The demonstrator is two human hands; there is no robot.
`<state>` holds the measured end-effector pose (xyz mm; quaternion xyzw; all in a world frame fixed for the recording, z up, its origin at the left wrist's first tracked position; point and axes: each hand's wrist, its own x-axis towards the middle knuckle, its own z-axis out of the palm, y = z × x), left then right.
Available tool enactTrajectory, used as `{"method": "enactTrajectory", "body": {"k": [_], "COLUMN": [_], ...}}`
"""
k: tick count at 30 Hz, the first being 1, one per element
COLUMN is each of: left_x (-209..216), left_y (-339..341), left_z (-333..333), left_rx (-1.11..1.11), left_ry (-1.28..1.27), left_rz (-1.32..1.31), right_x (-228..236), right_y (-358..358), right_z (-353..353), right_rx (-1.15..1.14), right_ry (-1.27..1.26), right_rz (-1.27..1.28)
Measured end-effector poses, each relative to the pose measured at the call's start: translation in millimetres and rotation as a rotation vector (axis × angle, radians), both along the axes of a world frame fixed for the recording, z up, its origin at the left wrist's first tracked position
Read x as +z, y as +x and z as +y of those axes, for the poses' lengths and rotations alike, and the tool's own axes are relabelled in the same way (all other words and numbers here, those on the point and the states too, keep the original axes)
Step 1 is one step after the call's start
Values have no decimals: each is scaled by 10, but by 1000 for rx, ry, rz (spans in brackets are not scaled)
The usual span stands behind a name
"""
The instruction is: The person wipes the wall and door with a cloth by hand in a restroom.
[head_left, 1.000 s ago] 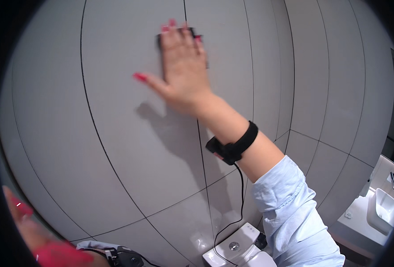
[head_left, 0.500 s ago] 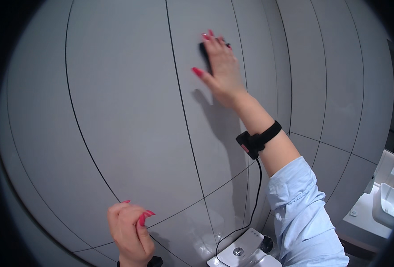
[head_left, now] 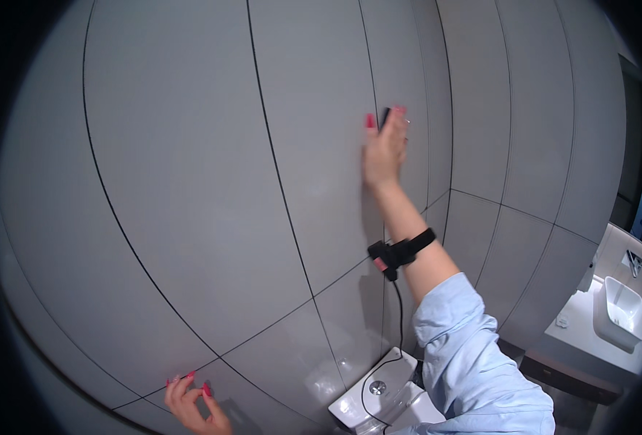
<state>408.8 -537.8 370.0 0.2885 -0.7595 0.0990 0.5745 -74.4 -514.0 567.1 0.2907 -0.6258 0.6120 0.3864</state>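
Note:
My right hand (head_left: 384, 152) reaches up against the grey tiled wall (head_left: 183, 174), close to a vertical joint. It presses a small black flat object (head_left: 385, 117) to the wall. Mostly hidden by the hand, only an edge of that object shows between thumb and fingers, so its kind is unclear. Lower down at the left, my left hand (head_left: 194, 407) is near the wall with its fingers loosely bent and apart. Nothing shows in it. A black strap (head_left: 400, 252) with a small box and a cable wraps my right forearm.
Below my right arm stands a white toilet with a round button on its tank (head_left: 350, 409); the strap's cable (head_left: 400, 319) hangs across it. At the right, a white basin (head_left: 620, 312) sits on a counter (head_left: 578, 322). A wall corner (head_left: 450, 145) lies just right of my hand.
My right hand has moved right and down along the wall with the black object and turned more upright. My left hand has dropped lower, and its fingers have loosened. The view has shifted slightly.

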Motion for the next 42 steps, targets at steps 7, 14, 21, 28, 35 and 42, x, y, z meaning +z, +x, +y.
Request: {"method": "enactTrajectory", "body": {"k": [7,14,21,28,35,42], "left_x": [-18,-140,-204,-377,-411,-437], "left_y": [-219,-549,-594,-594,-752,-712], "left_z": [-33,-174,-324,-376,-529,-546], "left_rx": [80,3,81,378,430,499], "left_ry": [-51,-132,-191,-128,-142,-128], "left_rz": [112,178,53,-160,-187,-207], "right_x": [-226,-1240,-1507,-1710,-2234,-2489], "right_y": [1801,1724,64,-832,-73,1780], "right_z": [-162,-153,146,313,18,-248], "right_rx": [138,325,160,161,218,256], "right_ry": [212,356,311,47,-173,144], "right_rz": [623,1024,547,76,-447,268]}}
